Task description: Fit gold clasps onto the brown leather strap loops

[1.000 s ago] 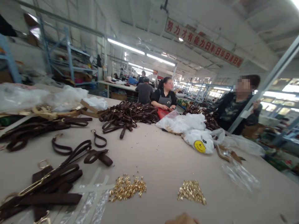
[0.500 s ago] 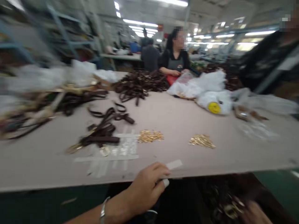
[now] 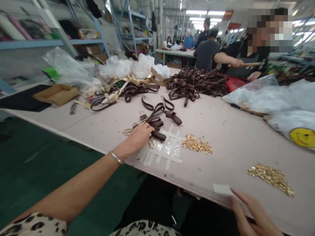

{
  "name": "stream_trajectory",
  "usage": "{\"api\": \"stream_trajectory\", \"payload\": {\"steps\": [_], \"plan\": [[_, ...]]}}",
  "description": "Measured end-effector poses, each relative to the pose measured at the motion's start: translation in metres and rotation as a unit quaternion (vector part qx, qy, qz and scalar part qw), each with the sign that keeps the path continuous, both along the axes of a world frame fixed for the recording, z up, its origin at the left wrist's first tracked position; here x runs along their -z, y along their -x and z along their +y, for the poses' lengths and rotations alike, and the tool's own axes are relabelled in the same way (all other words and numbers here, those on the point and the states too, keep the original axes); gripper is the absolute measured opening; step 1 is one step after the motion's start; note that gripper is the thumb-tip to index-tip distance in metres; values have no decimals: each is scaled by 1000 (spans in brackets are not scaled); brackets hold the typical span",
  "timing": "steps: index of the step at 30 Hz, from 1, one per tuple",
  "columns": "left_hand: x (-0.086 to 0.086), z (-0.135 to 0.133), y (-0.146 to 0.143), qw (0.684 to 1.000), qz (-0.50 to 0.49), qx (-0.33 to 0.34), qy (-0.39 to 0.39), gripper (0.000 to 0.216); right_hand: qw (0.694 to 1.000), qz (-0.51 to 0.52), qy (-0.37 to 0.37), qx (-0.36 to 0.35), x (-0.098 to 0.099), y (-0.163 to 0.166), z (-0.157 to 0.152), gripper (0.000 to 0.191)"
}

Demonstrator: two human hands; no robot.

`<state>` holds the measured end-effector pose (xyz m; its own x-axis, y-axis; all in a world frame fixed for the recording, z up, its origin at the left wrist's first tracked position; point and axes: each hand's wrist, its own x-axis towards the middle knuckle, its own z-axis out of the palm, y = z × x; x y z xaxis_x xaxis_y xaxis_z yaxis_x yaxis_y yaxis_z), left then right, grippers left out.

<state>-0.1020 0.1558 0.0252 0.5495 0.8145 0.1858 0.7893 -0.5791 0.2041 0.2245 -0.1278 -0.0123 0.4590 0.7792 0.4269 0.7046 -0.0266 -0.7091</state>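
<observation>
My left hand [image 3: 140, 135] lies on a small pile of dark brown straps [image 3: 157, 123], its fingers curled over one of them; the fingertips are partly hidden. Gold metal clasps [image 3: 152, 143] stick out beside that hand. At the table's front edge is my right hand [image 3: 253, 209], slightly blurred, with thumb and fingers apart and nothing seen between them. Just left of its fingertips a white strip [image 3: 221, 188] lies on the edge. Between the hands are two heaps of small gold metal pieces, a nearer-left heap [image 3: 197, 144] and a right heap [image 3: 270, 178].
Clear pieces under tape strips [image 3: 169, 147] lie right of the strap pile. Farther back are a large strap heap [image 3: 197, 82], plastic bags [image 3: 268, 95], and a brown paper bag [image 3: 56, 94] at left. Across the table a person [image 3: 246, 59] holds a stick-like tool.
My left hand has gone from the white strip at the table edge to the strap pile. My right hand has risen from the dark straps and metal rings below to the edge. The view has turned left.
</observation>
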Motion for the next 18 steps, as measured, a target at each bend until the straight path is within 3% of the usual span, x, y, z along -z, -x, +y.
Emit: {"api": "stream_trajectory", "payload": {"steps": [4, 9, 15, 17, 18], "plan": [[10, 8, 9, 1000, -8, 15, 2, 36, 968, -203, 13, -147, 10, 26, 67, 28], [13, 20, 18, 997, -58, 38, 22, 36, 935, -307, 46, -173, 12, 59, 125, 32], [-16, 20, 34, 981, -188, 4, 36, 30, 927, -343, 59, -139, 22, 75, 147, 38], [-30, 17, 35, 949, -305, -7, 82, 28, 927, -346, 49, -133, 26, 76, 151, 40], [-36, 15, 35, 911, -393, -10, 123, 26, 928, -345, 47, -132, 28, 75, 152, 41]]}}
